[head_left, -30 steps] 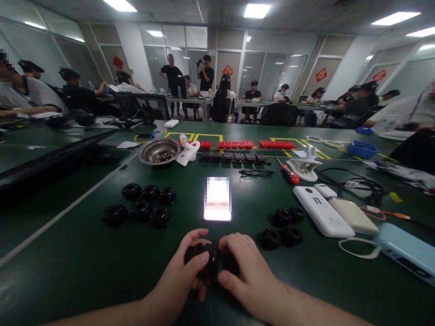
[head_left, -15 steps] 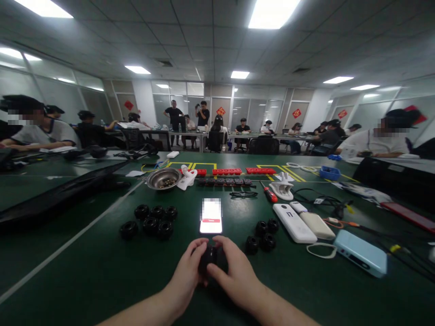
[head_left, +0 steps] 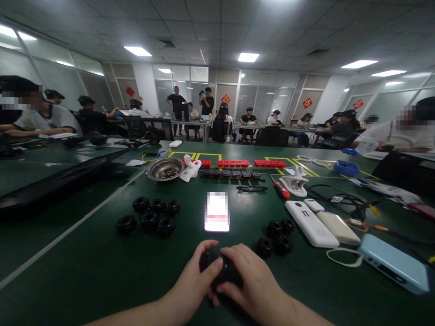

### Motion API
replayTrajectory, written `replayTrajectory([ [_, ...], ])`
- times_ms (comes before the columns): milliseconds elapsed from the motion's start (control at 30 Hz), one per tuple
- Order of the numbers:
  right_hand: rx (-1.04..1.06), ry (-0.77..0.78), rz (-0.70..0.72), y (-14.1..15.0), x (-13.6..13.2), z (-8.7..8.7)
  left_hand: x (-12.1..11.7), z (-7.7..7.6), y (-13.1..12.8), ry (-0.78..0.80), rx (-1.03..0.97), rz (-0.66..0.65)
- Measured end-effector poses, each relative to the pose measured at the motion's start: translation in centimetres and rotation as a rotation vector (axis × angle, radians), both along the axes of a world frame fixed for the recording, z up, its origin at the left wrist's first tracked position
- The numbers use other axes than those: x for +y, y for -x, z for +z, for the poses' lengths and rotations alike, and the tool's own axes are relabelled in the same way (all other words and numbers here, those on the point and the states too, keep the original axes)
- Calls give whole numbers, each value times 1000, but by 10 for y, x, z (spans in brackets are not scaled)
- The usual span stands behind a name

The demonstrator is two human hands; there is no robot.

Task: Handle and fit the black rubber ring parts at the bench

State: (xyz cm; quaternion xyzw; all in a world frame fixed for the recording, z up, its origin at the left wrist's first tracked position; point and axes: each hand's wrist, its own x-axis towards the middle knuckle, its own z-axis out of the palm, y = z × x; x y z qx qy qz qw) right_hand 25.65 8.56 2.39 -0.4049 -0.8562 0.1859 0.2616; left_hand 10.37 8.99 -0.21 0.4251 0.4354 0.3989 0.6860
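Both my hands are closed round a small black wheel-like part [head_left: 213,264] just above the green table [head_left: 84,267] at the near edge. My left hand [head_left: 193,283] grips it from the left with thumb across it. My right hand [head_left: 253,283] wraps it from the right. A lit phone [head_left: 217,211] lies flat just beyond my hands. Several black wheels [head_left: 151,215] sit in a group to the left, and a smaller group of black wheels [head_left: 276,237] sits to the right.
A steel bowl [head_left: 165,169], red strips [head_left: 233,163], black blocks [head_left: 231,174] and a red-handled screwdriver [head_left: 280,189] lie further back. White power banks [head_left: 307,222], a light-blue box [head_left: 394,263] and cables lie right. A long dark bar [head_left: 57,181] lies on the left. People sit around other tables.
The view tilted up and then partly back down. My hands stayed together on the black part, shifting their grip slightly.
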Motion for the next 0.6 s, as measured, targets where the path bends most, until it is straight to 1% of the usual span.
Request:
replayTrajectory([
  [67, 13, 0, -19, -1, -1, -1, -1, -1, 0, -27, 37, -21],
  [200, -6, 101, -110, -5, 1, -5, -4, -1, 0, -69, 19, 3],
  [300, -81, 132, -81, -5, 2, -5, -4, 1, 2, -58, -16, -2],
  [367, -80, 142, -87, -5, 0, -3, -4, 3, 2, -26, -15, -2],
  [467, -35, 104, -94, -3, -3, 0, -4, 4, 0, 0, -19, 21],
  [600, -4, 0, -18, -5, -4, 3, -3, 2, -2, 11, 6, 17],
])
